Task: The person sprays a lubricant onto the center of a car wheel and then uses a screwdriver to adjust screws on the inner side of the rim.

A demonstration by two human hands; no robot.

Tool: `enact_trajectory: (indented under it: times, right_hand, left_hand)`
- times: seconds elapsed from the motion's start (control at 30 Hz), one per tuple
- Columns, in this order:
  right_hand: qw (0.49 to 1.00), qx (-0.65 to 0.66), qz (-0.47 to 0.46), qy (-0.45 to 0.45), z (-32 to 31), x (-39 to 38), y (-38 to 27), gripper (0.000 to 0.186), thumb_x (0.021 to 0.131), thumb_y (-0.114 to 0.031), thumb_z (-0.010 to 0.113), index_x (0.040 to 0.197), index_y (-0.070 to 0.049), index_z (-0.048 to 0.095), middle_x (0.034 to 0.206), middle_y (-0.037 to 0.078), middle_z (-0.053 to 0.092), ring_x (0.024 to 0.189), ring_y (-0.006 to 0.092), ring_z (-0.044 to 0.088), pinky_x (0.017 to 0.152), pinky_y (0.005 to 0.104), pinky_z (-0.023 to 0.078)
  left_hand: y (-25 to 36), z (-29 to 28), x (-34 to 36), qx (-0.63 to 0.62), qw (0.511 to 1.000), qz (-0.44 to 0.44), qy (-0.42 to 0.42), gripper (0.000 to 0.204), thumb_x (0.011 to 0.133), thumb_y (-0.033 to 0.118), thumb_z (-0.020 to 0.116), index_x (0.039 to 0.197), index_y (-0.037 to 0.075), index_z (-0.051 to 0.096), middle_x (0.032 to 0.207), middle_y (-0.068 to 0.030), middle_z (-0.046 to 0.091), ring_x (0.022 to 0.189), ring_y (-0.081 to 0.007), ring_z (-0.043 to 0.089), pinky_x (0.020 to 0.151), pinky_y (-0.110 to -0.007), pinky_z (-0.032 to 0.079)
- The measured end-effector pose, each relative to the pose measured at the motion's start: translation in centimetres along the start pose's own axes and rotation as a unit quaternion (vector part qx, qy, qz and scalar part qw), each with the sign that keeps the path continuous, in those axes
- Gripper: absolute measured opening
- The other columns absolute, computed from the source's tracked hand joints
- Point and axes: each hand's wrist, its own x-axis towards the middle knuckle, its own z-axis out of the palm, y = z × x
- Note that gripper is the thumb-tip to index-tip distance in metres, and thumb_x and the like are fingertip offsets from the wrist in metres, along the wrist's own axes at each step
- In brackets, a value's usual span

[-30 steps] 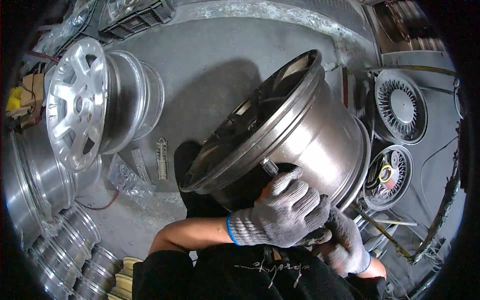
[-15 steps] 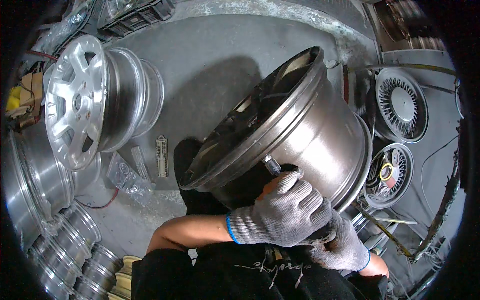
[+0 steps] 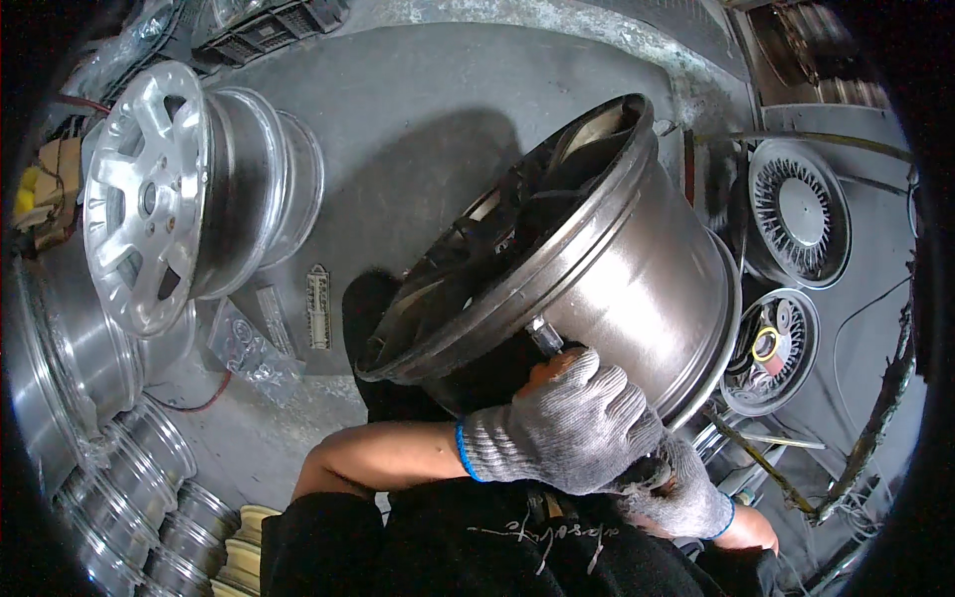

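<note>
A dark bronze wheel [image 3: 652, 298] tilts across the middle of the frame, its outer lip [image 3: 604, 224] slanting from lower left to upper right. The left hand [image 3: 575, 426], gloved, is curled around a tool with a silver metal tip [image 3: 544, 336], which points at the barrel just behind that lip. The gloved right hand [image 3: 686, 493] bends inward just beside it, lower right; its fingers are partly hidden, so I cannot tell what it grips. Open floor [image 3: 418, 85] spreads at upper centre, grey with scuffed, whitish margins. A silver five-spoke wheel [image 3: 164, 202] bounds it at left; fine-spoked wheels [image 3: 801, 207] line the right.
</note>
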Motion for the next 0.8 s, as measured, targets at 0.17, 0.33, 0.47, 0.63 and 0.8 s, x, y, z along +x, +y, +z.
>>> enact_trajectory:
  times: [0.17,0.33,0.47,0.63,0.8]
  right_hand:
    - [0.983,0.095,0.156,0.0,-0.2,-1.1,0.9,0.065,0.082,-0.014,0.078,0.139,0.001,0.05,0.115,0.008,0.068,0.096,0.0127,0.065,0.089,0.0308,0.052]
    - [0.996,0.091,0.022,-0.008,-0.1,-0.5,1.2,0.067,0.082,-0.016,0.079,0.14,0.001,0.049,0.126,0.011,0.065,0.103,0.0138,0.064,0.095,0.0332,0.049]
    - [0.966,-0.256,-0.031,0.023,0.6,-0.9,-1.7,0.068,0.072,-0.021,0.084,0.131,0.0,0.055,0.113,0.014,0.067,0.095,0.025,0.069,0.086,0.04,0.053]
    - [0.866,-0.475,-0.025,0.157,2.9,-0.8,-1.3,0.054,0.065,-0.027,0.085,0.11,-0.003,0.065,0.095,0.014,0.066,0.083,0.0352,0.068,0.072,0.0456,0.055]
    - [0.924,-0.367,-0.033,0.101,1.7,-0.2,-1.2,0.053,0.07,-0.023,0.083,0.115,-0.003,0.065,0.098,0.014,0.07,0.084,0.0359,0.071,0.075,0.0424,0.057]
  left_hand:
    - [-0.3,-0.3,0.1,-0.008,1.0,0.009,0.0,0.021,0.077,0.033,0.06,0.08,0.012,0.065,0.068,-0.0004,0.046,0.06,-0.0175,0.05,0.057,-0.036,0.037]
    - [-0.4,-0.1,0.3,-0.006,1.0,0.016,-0.004,0.022,0.078,0.034,0.06,0.076,0.012,0.061,0.066,-0.0006,0.045,0.059,-0.0175,0.048,0.055,-0.036,0.035]
    - [-0.4,-0.4,1.0,-0.019,1.0,0.005,-0.016,0.032,0.085,0.041,0.059,0.073,0.011,0.058,0.065,-0.0021,0.044,0.057,-0.0187,0.047,0.053,-0.037,0.034]
    - [-0.3,-0.7,1.1,-0.048,0.999,0.008,-0.009,0.038,0.089,0.042,0.057,0.072,0.008,0.059,0.063,-0.0065,0.049,0.056,-0.0218,0.05,0.054,-0.041,0.036]
    - [-0.2,-0.7,1.3,-0.044,0.998,0.001,-0.035,0.039,0.09,0.039,0.057,0.072,0.004,0.06,0.062,-0.0106,0.053,0.055,-0.0241,0.053,0.055,-0.044,0.037]
